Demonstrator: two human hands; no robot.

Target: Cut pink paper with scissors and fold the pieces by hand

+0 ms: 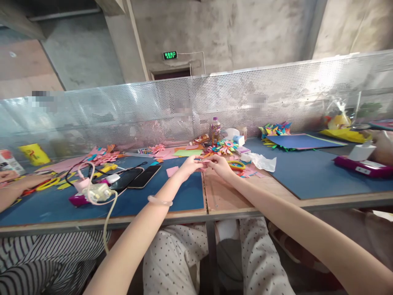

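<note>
My left hand (pixel 192 164) and my right hand (pixel 218 164) meet at arm's length over the table edge, fingers pinched together on a small pink paper piece (pixel 205 162). A clear bangle (pixel 159 200) sits on my left wrist. Just beyond the hands lie a colourful folded paper flower (pixel 227 146), yellow-handled scissors (pixel 236 165) and a loose pink paper square (pixel 172 171). The paper in my fingers is small and partly hidden.
Two dark phones (pixel 144 176) and a white charger with cable (pixel 98 191) lie left on the blue mat (pixel 184 196). A bottle (pixel 215 130), crumpled plastic (pixel 260 161), blue card sheets (pixel 302 141) and a perforated metal screen (pixel 196 106) stand behind. Other people's arms (pixel 18 186) work at both sides.
</note>
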